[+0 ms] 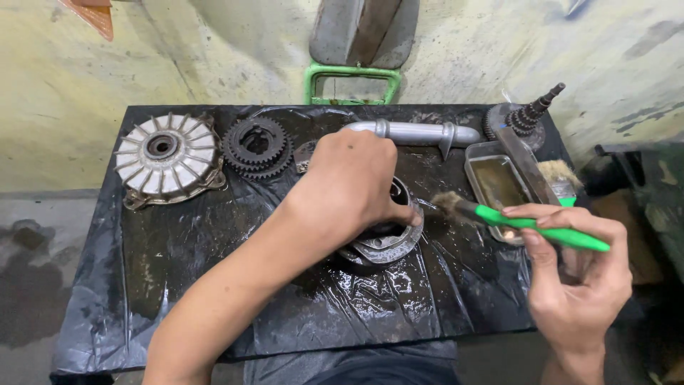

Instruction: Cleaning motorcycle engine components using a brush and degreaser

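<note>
The worktop is wrapped in black plastic sheet, wet and oily, so grime stays off it. My left hand clamps down on the round metal hub at the middle, keeping it steady. My right hand pinches the green-handled brush, bristles touching the hub's right edge. The metal tray of murky liquid sits just right, within dipping reach.

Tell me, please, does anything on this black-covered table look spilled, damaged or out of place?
Mostly wetness: the black plastic sheet shines with liquid around the round metal part under the left hand. The small metal tray holds brownish liquid. No part looks broken.
</note>
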